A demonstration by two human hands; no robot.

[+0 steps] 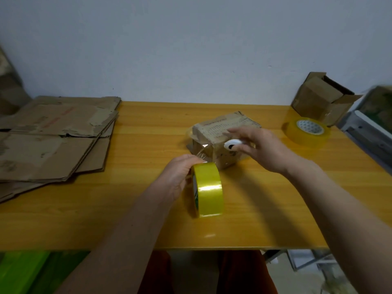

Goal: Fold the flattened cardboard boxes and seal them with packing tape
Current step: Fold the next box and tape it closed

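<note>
A small folded cardboard box (218, 132) stands at the middle of the yellow table (127, 209). My left hand (180, 175) grips a roll of yellow packing tape (209, 188), held on edge just in front of the box. A clear strip of tape (201, 151) runs from the roll up to the box's near side. My right hand (261, 147) hovers over the box's right side and holds a small white cutter (232, 143), with the other fingers spread.
A stack of flattened cardboard boxes (53, 139) lies on the table's left part. A second tape roll (307, 131) lies flat at the back right, beside an open cardboard box (320, 98). A grey frame (364, 128) stands at the right edge.
</note>
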